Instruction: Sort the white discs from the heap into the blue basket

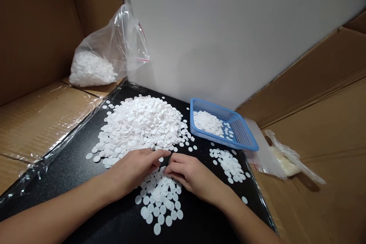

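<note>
Small round white discs lie on the black tabletop, with a large pile (143,120) beyond my hands and a looser group (160,198) nearer to me. My left hand (134,169) rests at the front edge of the pile, its index finger stretched to the right and its other fingers bent. Facing it, my right hand (188,171) has its fingers curled and the tips drawn together over the far end of the loose group. What the right fingertips hold, if anything, is hidden. A few discs show in the narrow gap between the hands.
A blue mesh basket (243,137) with discs inside stands at the back right. Before it lies another small group of discs (228,164). A clear bag (94,68) of white pieces sits on cardboard at left. Another plastic bag (288,162) lies at right. A white wall (228,38) rises behind.
</note>
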### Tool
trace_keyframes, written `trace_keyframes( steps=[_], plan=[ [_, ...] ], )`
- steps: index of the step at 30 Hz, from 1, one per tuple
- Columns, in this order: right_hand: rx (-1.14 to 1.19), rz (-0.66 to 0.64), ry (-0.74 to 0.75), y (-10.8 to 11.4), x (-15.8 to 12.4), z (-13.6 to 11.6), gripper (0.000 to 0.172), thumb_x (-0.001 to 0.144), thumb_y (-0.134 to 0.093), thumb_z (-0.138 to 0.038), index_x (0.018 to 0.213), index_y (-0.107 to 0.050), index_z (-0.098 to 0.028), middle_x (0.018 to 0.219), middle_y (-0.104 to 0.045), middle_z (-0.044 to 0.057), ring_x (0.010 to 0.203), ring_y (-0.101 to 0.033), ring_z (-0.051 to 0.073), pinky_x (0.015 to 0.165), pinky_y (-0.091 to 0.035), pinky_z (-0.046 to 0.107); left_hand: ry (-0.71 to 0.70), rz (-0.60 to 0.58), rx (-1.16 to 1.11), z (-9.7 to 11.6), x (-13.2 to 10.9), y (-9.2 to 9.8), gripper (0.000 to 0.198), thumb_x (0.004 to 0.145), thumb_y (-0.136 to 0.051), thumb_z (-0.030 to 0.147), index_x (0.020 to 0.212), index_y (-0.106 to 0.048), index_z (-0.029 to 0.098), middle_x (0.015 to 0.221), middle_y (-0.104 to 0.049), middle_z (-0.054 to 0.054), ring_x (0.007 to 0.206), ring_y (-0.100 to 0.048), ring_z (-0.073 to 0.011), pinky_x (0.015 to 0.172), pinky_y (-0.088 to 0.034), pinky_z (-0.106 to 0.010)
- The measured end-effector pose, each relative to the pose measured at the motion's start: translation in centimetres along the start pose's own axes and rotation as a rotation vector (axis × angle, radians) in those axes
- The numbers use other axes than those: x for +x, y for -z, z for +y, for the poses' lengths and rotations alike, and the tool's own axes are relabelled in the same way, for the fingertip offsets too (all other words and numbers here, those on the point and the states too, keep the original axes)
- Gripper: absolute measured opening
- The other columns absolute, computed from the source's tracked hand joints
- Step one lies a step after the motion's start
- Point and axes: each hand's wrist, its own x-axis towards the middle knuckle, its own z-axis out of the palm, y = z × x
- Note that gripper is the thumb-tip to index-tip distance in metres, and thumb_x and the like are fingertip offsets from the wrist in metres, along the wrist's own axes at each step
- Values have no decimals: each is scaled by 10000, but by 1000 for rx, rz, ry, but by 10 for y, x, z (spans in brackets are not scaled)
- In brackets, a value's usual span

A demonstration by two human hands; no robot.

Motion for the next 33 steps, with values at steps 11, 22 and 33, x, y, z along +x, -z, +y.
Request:
trace_keyframes(
  steps=[11,22,33],
  plan=[
    [172,24,-349,4,2,1,115,863,-674,-114,793,-650,-202,866,-600,-10,751,-568,133,639,-413,234,118,-1,-182,-2,5,9,439,862,-512,55,1248,-596,246,828,-734,10,730,-685,-147,681,-481,-235],
    [152,128,-293,4,1,3,142,958,-571,-204,821,-607,-199,793,-605,-5,691,-554,137,622,-409,247,1,-34,41,-2,-23,11,579,916,-450,76,1414,-505,367,995,-765,1,854,-723,-165,747,-536,-246],
    [-175,91,-117,-56,-67,-5,1425,578,-778,-755,1597,46,-195,1615,-220,240,1478,-236,445,1146,-358,605,188,256,89,18,-100,-3,510,882,-666,319,1372,-529,340,1295,-696,-56,1088,-716,-270,903,-613,-357]
  ],
)
